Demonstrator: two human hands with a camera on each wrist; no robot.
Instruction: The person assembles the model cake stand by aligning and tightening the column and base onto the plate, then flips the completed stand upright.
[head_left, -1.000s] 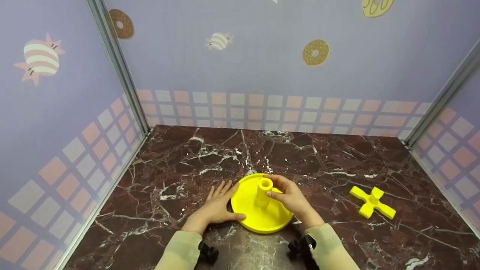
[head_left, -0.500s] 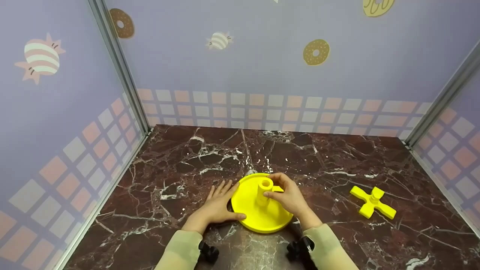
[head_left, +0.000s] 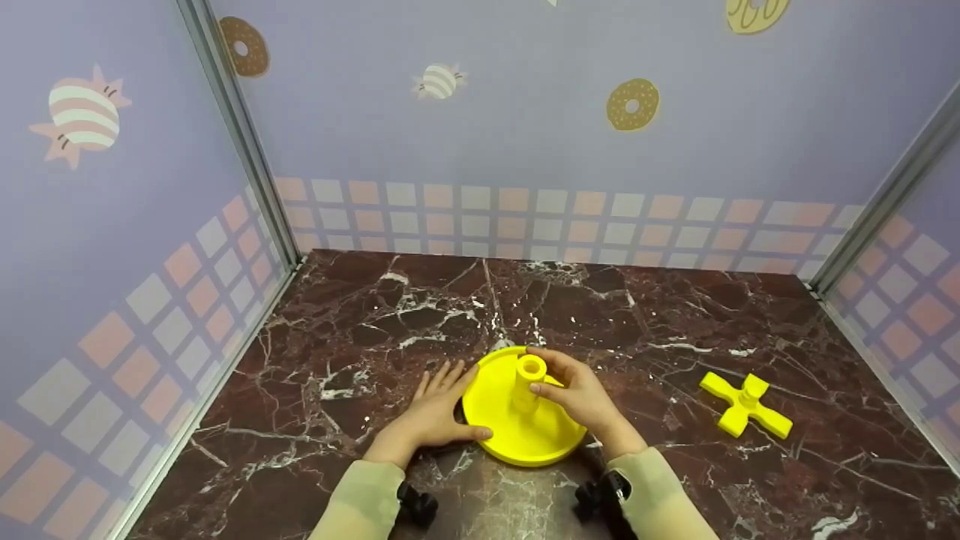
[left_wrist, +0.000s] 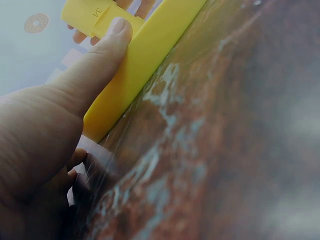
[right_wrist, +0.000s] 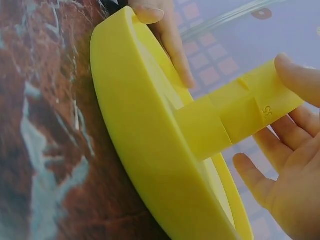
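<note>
A round yellow tray [head_left: 517, 442] with a raised rim lies on the tabletop in the head view. From its middle rises an upright yellow tube [head_left: 527, 390], hollow at the top and made up of stepped sections in the right wrist view. My left hand [head_left: 431, 416] holds the tray's left side, thumb over the rim and fingers spread along the outer edge. My right hand [head_left: 581, 390] grips the tube near its top, thumb in front and fingers behind. In the left wrist view small raised numbers mark the tube [left_wrist: 92, 17].
To the right on the dark red marbled table [head_left: 637, 315] lies a yellow four-armed cross piece [head_left: 746, 405] with a short peg in its centre. Patterned panels [head_left: 525, 150] enclose the back and both sides.
The right hand's fingers opened slightly away from the tube half a second ago and now reach round behind it again. The left hand, tray and cross piece stay in place.
</note>
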